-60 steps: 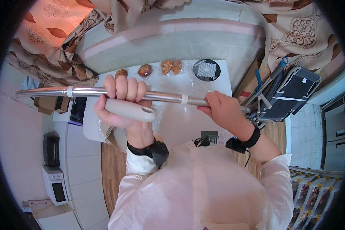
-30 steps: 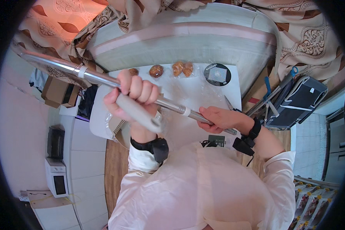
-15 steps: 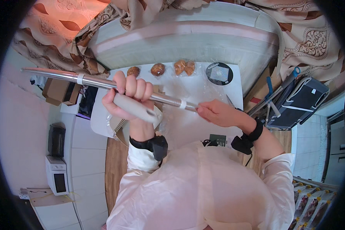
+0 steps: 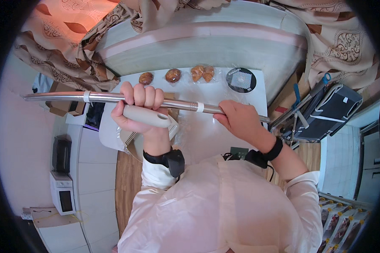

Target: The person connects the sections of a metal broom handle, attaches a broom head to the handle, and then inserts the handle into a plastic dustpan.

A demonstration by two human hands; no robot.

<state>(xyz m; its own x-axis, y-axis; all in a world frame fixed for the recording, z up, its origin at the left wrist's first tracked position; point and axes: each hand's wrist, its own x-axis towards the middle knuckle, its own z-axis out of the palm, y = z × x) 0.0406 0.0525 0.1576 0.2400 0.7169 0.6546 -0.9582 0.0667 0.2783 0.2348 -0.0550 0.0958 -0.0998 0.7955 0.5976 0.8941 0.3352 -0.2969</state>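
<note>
From afar I see the metal pole (image 4: 181,104) crosswise, left hand (image 4: 140,101) clasping it and a pale handle (image 4: 147,116), right hand (image 4: 243,121) gripping farther right.

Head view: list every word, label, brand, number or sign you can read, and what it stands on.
Nothing reads clearly enough to quote.
Black round disc: pale marks near its edge, too small to read.
Dark green card: faint marks, too small to read.
White microwave: panel marks, too small to read.
Metal tube: no print visible.
</note>
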